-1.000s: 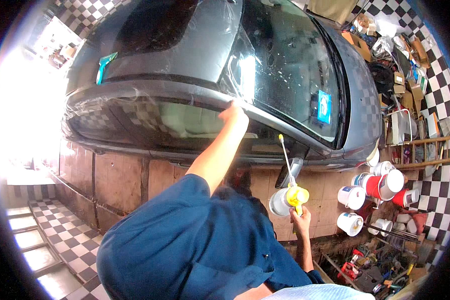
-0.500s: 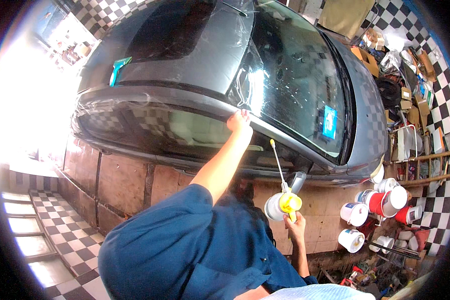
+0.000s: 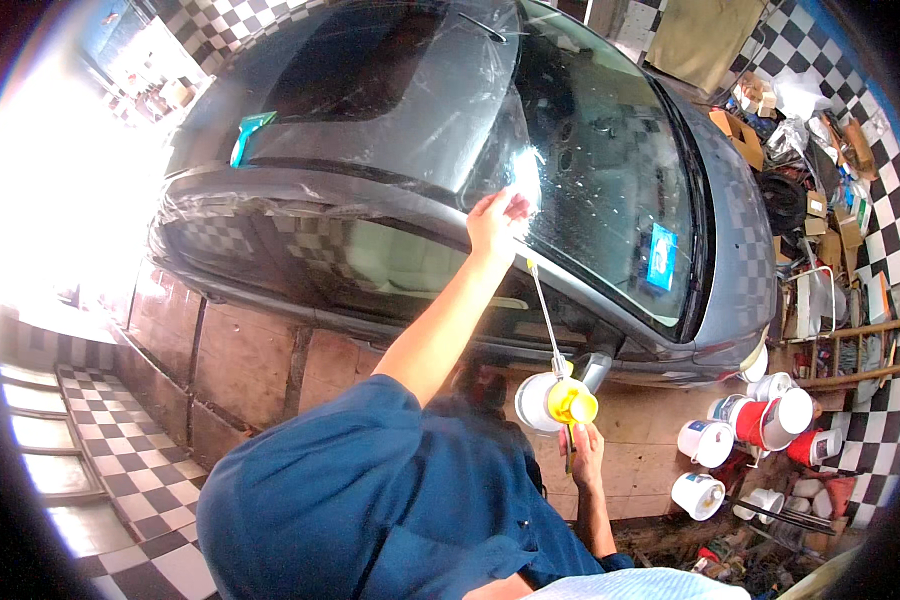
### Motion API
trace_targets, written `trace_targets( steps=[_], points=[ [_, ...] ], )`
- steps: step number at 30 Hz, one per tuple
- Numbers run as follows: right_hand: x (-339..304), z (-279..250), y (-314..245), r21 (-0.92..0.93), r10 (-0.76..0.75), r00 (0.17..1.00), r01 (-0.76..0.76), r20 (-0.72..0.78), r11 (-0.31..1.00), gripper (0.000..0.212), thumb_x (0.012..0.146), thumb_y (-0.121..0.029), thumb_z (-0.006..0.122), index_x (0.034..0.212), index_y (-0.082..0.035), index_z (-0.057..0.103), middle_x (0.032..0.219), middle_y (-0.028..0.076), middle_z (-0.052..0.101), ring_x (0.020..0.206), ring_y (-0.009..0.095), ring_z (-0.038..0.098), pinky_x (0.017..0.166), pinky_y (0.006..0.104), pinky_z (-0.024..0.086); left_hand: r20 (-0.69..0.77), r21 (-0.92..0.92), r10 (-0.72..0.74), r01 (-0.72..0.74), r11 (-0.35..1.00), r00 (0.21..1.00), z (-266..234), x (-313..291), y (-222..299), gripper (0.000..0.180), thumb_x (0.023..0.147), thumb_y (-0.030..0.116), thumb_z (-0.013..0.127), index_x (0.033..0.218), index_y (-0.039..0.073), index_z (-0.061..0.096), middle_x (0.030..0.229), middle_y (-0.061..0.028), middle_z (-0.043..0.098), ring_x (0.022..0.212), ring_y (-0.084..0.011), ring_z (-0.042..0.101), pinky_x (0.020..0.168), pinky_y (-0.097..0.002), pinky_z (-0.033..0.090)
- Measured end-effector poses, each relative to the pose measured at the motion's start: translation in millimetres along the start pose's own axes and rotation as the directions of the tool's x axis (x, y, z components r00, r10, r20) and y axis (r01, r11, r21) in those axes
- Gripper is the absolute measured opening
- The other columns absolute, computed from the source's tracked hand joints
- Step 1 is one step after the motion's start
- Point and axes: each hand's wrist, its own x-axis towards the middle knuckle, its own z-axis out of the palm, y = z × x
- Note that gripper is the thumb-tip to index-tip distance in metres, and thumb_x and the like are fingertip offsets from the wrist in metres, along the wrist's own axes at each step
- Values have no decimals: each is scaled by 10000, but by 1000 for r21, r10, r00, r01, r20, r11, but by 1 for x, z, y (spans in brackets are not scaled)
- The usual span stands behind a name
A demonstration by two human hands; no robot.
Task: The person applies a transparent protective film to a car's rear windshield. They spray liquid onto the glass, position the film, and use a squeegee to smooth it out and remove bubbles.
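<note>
My left hand (image 3: 498, 222) is raised over the upper corner of the car's windshield (image 3: 605, 180), fingers pinched together. They seem to grip the edge of a clear plastic film (image 3: 523, 172), which glints and wrinkles there; the exact grip is hard to see. Low in front of me, my right hand (image 3: 587, 455) holds the handle of a pump sprayer (image 3: 541, 402) with a white tank and yellow top. Its thin metal wand points up toward the windshield pillar, the tip just below my left hand. The grey car (image 3: 390, 150) stands before me.
A teal squeegee (image 3: 247, 137) lies on the roof edge. The side mirror (image 3: 595, 368) sticks out beside the sprayer. White buckets (image 3: 705, 442) stand at the right, near a wooden ladder (image 3: 850, 380). Cardboard boxes (image 3: 740, 138) and clutter line the far right wall.
My left hand has lifted slightly up and right from the roof corner, and the film with it. The sprayer in my right hand has shifted a little left and up.
</note>
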Motion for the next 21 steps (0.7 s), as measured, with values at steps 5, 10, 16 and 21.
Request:
trace_targets(
  steps=[5,10,16,21],
  points=[
    [8,9,-6,38,-46,996,44,71,998,305,928,-287,474,908,6,560,696,41,549,557,97,485,519,219,378,16,-28,46,-45,999,999,36,-11,25,108,839,44,597,899,-23,537,898,-188,614,815,-291,633,782,-433,536],
    [18,23,-15,127,-47,992,32,117,991,244,936,-217,465,941,14,543,726,56,547,569,103,486,524,230,394,50,-49,62,-59,997,997,55,-16,32,131,831,58,616,902,-12,531,870,-183,627,782,-289,645,745,-426,550],
    [31,40,-17,247,-107,977,60,182,967,224,943,-217,464,953,-1,523,718,55,528,564,107,483,510,233,397,35,18,67,-68,998,997,60,-17,34,138,840,73,609,909,-7,521,876,-175,628,784,-279,647,724,-412,550],
    [43,59,-20,281,-162,962,97,219,955,171,949,-194,465,934,-29,505,716,47,519,544,101,469,487,236,396,46,18,62,-63,998,997,66,-20,38,147,850,83,599,927,-5,510,892,-172,626,804,-283,649,724,-401,547]
  ],
)
